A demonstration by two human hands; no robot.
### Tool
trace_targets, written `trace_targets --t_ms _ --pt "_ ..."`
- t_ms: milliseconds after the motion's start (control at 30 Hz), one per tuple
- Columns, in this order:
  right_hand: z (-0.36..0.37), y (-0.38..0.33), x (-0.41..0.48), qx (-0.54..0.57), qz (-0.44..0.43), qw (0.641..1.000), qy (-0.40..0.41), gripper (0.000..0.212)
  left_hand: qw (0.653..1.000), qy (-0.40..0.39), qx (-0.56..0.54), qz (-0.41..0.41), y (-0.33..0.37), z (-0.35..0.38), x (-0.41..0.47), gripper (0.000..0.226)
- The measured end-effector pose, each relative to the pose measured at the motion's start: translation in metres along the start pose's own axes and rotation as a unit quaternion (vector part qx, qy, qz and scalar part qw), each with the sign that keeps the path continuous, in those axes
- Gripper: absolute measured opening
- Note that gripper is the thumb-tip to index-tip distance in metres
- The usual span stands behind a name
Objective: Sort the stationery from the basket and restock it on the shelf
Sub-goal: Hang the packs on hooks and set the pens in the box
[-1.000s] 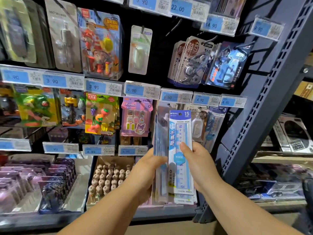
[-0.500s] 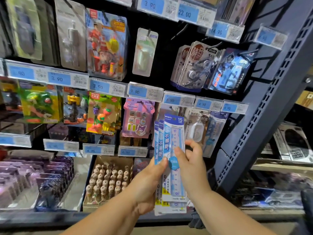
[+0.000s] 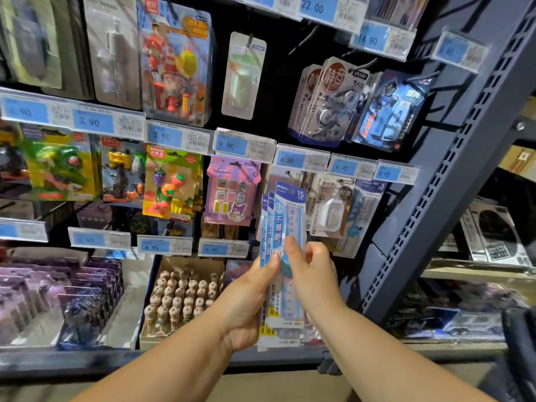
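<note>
Blue-and-white carded plastic rulers (image 3: 285,256) fan upright at the shelf. Left hand (image 3: 249,303) grips the stack; right hand (image 3: 311,274) pinches the front card, probably to hang it.

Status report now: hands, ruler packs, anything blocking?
Left hand grips ruler packs, held upright. Right hand pinches the front one. White dispenser pack hangs close beside.

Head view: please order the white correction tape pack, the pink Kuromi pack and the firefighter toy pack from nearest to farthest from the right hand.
1. White correction tape pack, just above the right hand.
2. Pink Kuromi pack, upper left, past the held ruler packs.
3. Firefighter toy pack, top row, farther left.
</note>
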State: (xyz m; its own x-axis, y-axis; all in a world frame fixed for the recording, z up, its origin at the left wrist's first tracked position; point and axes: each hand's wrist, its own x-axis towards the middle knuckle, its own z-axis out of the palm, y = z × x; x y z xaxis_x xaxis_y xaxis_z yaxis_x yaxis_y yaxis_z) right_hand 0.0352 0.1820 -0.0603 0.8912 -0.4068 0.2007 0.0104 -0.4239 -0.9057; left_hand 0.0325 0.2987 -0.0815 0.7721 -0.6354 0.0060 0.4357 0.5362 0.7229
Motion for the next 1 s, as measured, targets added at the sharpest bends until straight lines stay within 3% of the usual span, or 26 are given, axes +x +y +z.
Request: trace_targets --t_ms 167,300,467,533,600,700,800,1000 --pt "-0.003 -0.003 -0.006 -0.004 -0.012 1.0 -0.028 0.043 1.0 -0.008 -0.025 -0.003 0.001 0.004 -0.001 0.051" --pt "-0.004 -0.003 -0.009 0.114 0.027 0.989 -0.094 0.014 0.998 -0.011 -0.05 -0.03 0.002 0.003 0.001 0.049" --pt "-0.009 -0.009 -0.014 0.231 0.036 0.962 -0.138 0.021 0.998 -0.017 -0.055 -0.02 0.003 -0.001 0.006 0.046" --pt "-0.01 -0.014 -0.015 0.233 0.028 0.962 -0.137 0.022 0.998 0.051 -0.008 -0.024 0.001 -0.005 0.01 0.047" --pt "-0.012 -0.015 -0.015 0.249 0.039 0.96 -0.125 0.025 0.995 0.098 -0.031 -0.004 -0.001 -0.012 0.024 0.068" --pt "-0.018 -0.014 -0.014 0.28 0.028 0.95 -0.135 0.022 0.998 0.054 -0.039 -0.012 0.001 -0.005 0.013 0.043" --pt "-0.026 -0.012 -0.009 0.315 0.038 0.941 -0.121 0.023 0.998 0.027 -0.06 -0.019 0.009 0.005 0.003 0.046" --pt "-0.052 0.007 0.019 0.29 0.057 0.955 -0.02 0.023 0.996 0.091 -0.019 0.015 0.012 0.001 0.006 0.054"
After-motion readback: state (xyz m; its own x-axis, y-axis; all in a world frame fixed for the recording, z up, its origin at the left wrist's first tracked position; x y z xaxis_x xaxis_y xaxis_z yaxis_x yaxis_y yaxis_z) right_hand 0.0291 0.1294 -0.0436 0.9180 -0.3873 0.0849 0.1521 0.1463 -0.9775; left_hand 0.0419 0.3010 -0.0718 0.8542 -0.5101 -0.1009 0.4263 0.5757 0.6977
